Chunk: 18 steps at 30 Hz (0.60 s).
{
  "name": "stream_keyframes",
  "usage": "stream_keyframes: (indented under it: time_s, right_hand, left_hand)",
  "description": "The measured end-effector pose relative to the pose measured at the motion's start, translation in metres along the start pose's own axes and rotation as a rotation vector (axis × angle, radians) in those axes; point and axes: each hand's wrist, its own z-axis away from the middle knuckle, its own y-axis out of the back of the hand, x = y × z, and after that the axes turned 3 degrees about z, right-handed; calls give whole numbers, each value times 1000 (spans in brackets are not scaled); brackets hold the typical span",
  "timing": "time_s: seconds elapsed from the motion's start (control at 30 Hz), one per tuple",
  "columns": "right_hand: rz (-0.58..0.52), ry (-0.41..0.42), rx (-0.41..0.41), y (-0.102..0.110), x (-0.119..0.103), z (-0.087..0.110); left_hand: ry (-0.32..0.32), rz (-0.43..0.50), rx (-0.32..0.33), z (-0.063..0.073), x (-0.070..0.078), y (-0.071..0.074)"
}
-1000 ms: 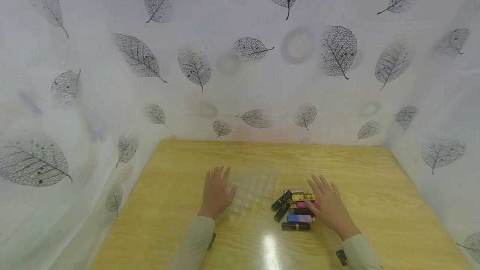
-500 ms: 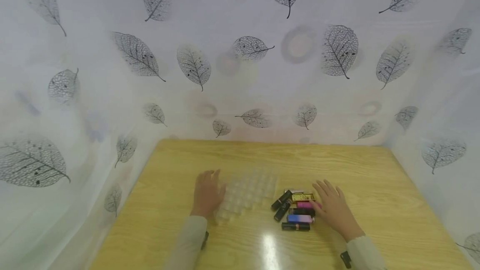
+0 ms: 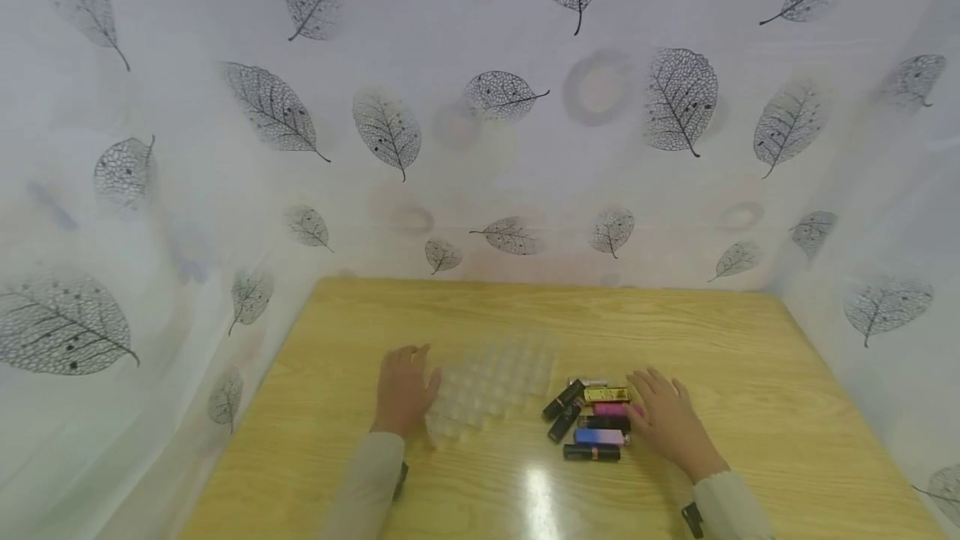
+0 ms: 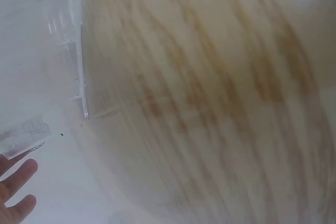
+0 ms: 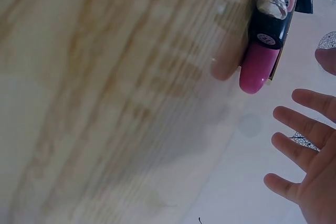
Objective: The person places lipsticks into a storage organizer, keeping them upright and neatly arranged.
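Note:
My left hand (image 3: 403, 390) is at the left end of a clear plastic tray with rows of compartments (image 3: 495, 382). Its thumb is close to the tray's edge; whether it touches I cannot tell. In the left wrist view, loose fingers (image 4: 18, 184) show beneath the see-through tray wall (image 4: 65, 51). My right hand (image 3: 667, 419), fingers spread, hovers at the right side of a cluster of lipsticks. Among them are a pink lipstick (image 3: 609, 410), a blue-to-pink lipstick (image 3: 600, 437), a gold one (image 3: 606, 394) and several black ones, such as the front black lipstick (image 3: 591, 453).
The wooden table (image 3: 675, 323) carries the tray and the lipsticks. White curtains with a leaf print (image 3: 510, 165) hang behind it and along both sides. A light reflection shines on the table's front part.
My left hand has moved left and slightly toward me, away from over the tray. My right hand has shifted a little right, off the lipsticks. The tray and lipsticks look unmoved.

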Motion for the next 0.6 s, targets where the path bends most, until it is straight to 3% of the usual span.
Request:
stream_keyframes:
  time_s: [0.6]
  right_hand:
    - [45, 92, 77, -9, -4, -1]
  left_hand:
    - [8, 7, -31, -1, 0, -1]
